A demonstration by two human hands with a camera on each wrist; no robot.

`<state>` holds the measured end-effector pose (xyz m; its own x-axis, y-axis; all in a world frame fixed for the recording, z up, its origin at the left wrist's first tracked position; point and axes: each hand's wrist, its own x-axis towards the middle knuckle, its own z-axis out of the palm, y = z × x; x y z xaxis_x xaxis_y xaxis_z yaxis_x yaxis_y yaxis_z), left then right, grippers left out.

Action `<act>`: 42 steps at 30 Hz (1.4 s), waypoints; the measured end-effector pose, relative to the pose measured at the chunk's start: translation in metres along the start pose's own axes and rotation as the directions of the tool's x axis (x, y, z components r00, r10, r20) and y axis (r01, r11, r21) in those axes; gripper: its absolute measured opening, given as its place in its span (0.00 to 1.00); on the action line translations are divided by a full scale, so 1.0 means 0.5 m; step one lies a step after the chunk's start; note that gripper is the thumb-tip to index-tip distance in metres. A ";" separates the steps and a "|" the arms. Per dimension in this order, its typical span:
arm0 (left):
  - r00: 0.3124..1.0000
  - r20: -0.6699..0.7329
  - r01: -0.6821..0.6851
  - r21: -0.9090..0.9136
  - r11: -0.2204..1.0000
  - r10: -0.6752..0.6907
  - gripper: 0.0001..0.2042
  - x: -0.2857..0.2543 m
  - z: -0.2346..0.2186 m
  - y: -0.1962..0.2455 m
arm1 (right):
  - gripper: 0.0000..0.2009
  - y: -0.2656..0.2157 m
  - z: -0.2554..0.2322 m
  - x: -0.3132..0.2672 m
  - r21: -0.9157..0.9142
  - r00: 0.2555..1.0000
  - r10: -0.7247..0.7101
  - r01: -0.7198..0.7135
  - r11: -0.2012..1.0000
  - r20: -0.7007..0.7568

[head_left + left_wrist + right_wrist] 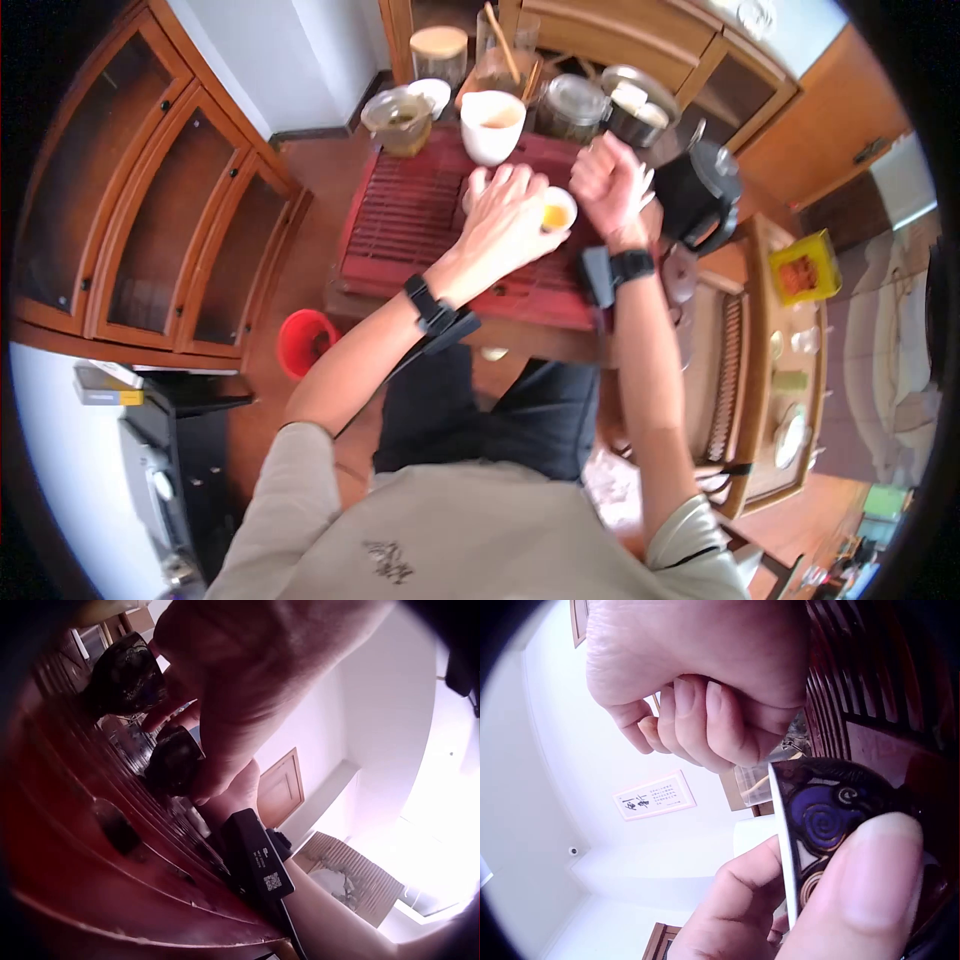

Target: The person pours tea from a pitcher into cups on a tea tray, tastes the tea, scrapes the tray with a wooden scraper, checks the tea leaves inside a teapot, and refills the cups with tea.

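My left hand is over the red slatted tea tray, pinching a small cup of yellow tea at its right side. In the right wrist view, the left thumb presses the dark, blue-swirled outside of this cup, a finger opposite it at the pale rim. A second dark cup stands beyond the left fingers in the left wrist view. Just right of the tea cup, my right hand is raised with its fingers curled toward the palm, and nothing shows in it.
A white pitcher and a glass bowl stand at the tray's back edge. Jars line up behind. A black kettle is at the right, and a red bin sits on the floor at left.
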<state>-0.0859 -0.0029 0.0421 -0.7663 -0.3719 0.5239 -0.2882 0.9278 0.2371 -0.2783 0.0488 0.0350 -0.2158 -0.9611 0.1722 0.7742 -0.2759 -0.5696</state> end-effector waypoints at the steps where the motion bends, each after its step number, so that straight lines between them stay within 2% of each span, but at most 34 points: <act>1: 1.000 -0.015 -0.017 -0.026 1.000 0.017 0.22 0.006 0.001 0.001 | 0.21 0.002 0.000 -0.002 0.035 1.000 0.004 -0.004 0.999 -0.021; 6: 0.999 -0.049 -0.024 -0.093 0.995 0.020 0.22 0.022 -0.031 -0.001 | 0.21 0.002 0.007 -0.008 -0.091 0.999 -0.036 0.037 0.995 0.014; 8: 0.998 -0.069 -0.025 -0.204 0.979 0.011 0.22 0.028 -0.056 -0.001 | 0.21 0.004 0.006 -0.007 -0.087 0.999 -0.037 0.038 0.995 0.018; 9: 0.997 -0.071 -0.022 -0.202 0.979 0.008 0.22 0.029 -0.071 -0.001 | 0.21 0.004 0.006 -0.008 -0.080 0.999 -0.042 0.043 0.996 0.016; 11: 0.993 -0.117 -0.009 -0.360 0.933 -0.035 0.24 0.031 -0.111 -0.004 | 0.20 0.003 0.006 -0.008 -0.066 0.999 -0.027 0.028 0.997 0.022; 16: 0.981 -0.175 0.012 -0.394 0.919 -0.089 0.25 0.042 -0.208 -0.046 | 0.21 0.007 -0.002 -0.010 -0.071 0.999 -0.017 0.020 0.997 0.038; 17: 0.983 -0.135 0.064 -0.382 0.922 -0.124 0.26 0.040 -0.220 -0.063 | 0.21 0.004 -0.003 -0.005 -0.077 0.998 -0.009 0.013 0.997 0.057; 19: 0.970 -0.193 0.074 -0.354 0.932 -0.150 0.27 0.038 -0.237 -0.099 | 0.21 0.005 -0.004 -0.005 -0.072 0.998 -0.019 0.024 0.997 0.068; 20: 0.959 -0.133 0.199 -0.322 0.926 -0.252 0.27 0.036 -0.250 -0.111 | 0.21 0.005 -0.003 -0.005 -0.075 0.998 -0.022 0.027 0.997 0.066; 23: 0.922 -0.084 0.328 -0.348 0.878 -0.378 0.26 0.041 -0.273 -0.165 | 0.21 0.004 -0.009 -0.004 -0.089 0.997 0.002 0.004 0.996 0.071; 25: 0.930 -0.163 0.304 -0.161 0.939 -0.329 0.25 0.044 -0.271 -0.210 | 0.21 0.004 -0.002 -0.007 -0.113 0.998 -0.009 0.016 0.993 0.057; 28: 0.920 -0.125 0.362 -0.089 0.928 -0.371 0.25 0.054 -0.276 -0.248 | 0.21 0.006 -0.005 -0.006 -0.083 0.998 -0.015 0.020 0.996 0.059; 30: 0.939 -0.149 0.330 0.137 0.934 -0.309 0.26 0.059 -0.269 -0.273 | 0.21 0.007 -0.003 -0.007 -0.077 0.998 -0.022 0.026 0.997 0.055; 31: 0.941 -0.138 0.328 0.140 0.934 -0.310 0.26 0.063 -0.267 -0.286 | 0.21 0.006 -0.007 -0.006 -0.099 0.998 -0.021 0.027 0.995 0.062; 34: 0.976 -0.129 0.205 0.289 0.935 -0.174 0.27 0.060 -0.249 -0.312 | 0.21 0.005 0.001 -0.005 -0.096 1.000 0.008 -0.007 0.995 0.012; 37: 0.991 -0.129 0.095 0.415 0.905 -0.045 0.26 0.057 -0.233 -0.332 | 0.22 0.002 -0.005 0.001 -0.091 0.999 0.013 -0.008 0.996 0.053; 39: 0.993 -0.118 0.063 0.437 0.897 -0.012 0.26 0.057 -0.226 -0.338 | 0.21 0.001 -0.005 0.000 -0.112 0.999 0.007 -0.001 0.994 0.046; 41: 0.980 -0.152 -0.033 0.522 0.852 0.131 0.27 0.058 -0.225 -0.340 | 0.21 0.002 -0.005 0.002 -0.125 0.999 -0.002 0.007 0.992 0.038; 42: 0.986 -0.124 -0.020 0.579 0.815 0.113 0.28 0.062 -0.226 -0.342 | 0.21 0.001 -0.006 0.003 -0.121 0.999 0.003 0.004 0.993 0.054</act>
<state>0.0046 -0.1763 0.1102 -0.7165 -0.2659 0.6449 -0.5517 0.7817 -0.2907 -0.2800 0.0474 0.0327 -0.1810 -0.9600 0.2137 0.6956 -0.2786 -0.6622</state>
